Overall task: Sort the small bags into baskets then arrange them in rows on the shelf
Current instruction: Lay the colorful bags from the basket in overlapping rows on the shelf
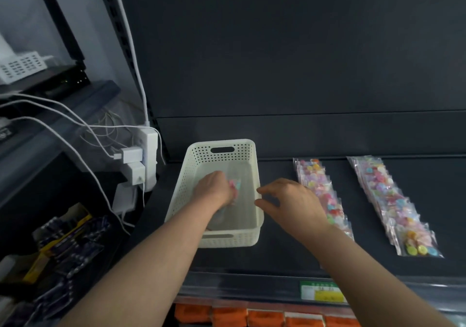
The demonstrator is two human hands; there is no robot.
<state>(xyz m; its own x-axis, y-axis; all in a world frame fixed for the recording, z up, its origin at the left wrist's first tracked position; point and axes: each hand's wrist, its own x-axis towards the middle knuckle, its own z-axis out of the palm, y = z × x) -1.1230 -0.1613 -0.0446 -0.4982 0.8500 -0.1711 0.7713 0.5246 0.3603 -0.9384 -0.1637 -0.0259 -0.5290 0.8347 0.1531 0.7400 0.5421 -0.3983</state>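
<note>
Inside the cream perforated plastic basket, the left hand curls its fingers round a small clear crinkly bag of pink and blue pieces, low over the basket's smooth floor. The right hand hovers just right of the basket's rim, fingers loosely bent, holding nothing. Further right of the basket, two overlapping rows of glossy bags of round colourful buttons lie on the matte dark shelf.

Dark grey back panel, white power strip, white cables at left
</note>
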